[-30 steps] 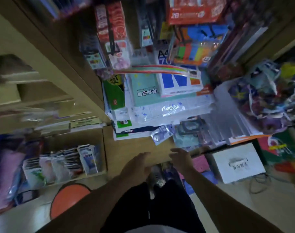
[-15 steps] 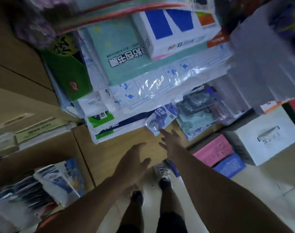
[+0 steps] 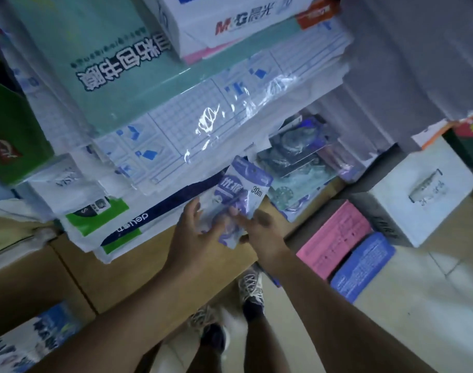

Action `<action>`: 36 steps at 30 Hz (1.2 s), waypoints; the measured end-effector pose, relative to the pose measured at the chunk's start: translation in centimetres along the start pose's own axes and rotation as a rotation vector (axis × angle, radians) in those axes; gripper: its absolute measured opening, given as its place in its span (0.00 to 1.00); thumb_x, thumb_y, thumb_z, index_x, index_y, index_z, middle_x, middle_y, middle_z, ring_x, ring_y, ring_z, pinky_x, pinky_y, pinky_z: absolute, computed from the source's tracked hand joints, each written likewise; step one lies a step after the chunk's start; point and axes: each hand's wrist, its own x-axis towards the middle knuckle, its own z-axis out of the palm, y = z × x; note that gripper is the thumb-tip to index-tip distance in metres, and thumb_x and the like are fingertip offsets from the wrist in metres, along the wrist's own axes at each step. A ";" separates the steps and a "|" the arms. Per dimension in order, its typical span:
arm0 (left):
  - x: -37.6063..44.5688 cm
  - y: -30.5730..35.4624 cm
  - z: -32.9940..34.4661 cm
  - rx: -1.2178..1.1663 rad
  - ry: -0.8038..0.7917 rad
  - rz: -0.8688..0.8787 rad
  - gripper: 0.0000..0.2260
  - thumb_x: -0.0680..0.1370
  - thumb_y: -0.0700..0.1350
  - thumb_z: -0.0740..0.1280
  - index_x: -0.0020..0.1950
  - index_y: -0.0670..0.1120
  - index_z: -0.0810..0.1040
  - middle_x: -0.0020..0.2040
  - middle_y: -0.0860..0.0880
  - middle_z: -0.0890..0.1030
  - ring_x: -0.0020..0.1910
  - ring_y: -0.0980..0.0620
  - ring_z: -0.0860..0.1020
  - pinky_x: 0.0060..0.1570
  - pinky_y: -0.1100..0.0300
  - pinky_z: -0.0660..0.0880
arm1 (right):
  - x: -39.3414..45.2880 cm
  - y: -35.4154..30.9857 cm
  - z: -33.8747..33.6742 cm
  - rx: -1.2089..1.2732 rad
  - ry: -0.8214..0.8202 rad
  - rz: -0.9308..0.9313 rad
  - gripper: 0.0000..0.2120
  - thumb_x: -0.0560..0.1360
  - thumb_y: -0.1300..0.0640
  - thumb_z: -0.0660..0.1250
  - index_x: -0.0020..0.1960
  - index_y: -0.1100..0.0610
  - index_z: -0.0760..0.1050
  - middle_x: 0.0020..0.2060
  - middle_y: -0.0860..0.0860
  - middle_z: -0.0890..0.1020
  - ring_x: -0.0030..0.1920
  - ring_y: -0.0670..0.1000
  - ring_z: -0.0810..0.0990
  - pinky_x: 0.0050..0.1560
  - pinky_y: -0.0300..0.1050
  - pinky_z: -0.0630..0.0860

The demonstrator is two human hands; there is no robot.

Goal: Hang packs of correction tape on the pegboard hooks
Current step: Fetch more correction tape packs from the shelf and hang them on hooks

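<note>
Your right hand [image 3: 259,227] and left hand [image 3: 200,232] both pinch the correction tape pack [image 3: 239,200], its long axis pointing away from you over the shelf edge [image 3: 149,254].

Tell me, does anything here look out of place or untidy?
Yes. The paper packs are stacked askew, their edges overhanging the wooden counter. Both hands, left and right, hold a purple correction tape pack there; no pegboard hook is visible.

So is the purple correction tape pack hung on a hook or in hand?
In hand: both the left hand and right hand hold the purple correction tape pack.
</note>
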 end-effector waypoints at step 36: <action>2.6 3.3 8.9 -0.264 0.035 -0.040 0.14 0.74 0.46 0.71 0.59 0.49 0.77 0.50 0.51 0.84 0.41 0.63 0.84 0.32 0.73 0.76 | 11.2 -9.4 -14.6 -0.690 0.311 -0.550 0.08 0.70 0.39 0.65 0.46 0.36 0.80 0.50 0.39 0.84 0.58 0.50 0.80 0.62 0.59 0.75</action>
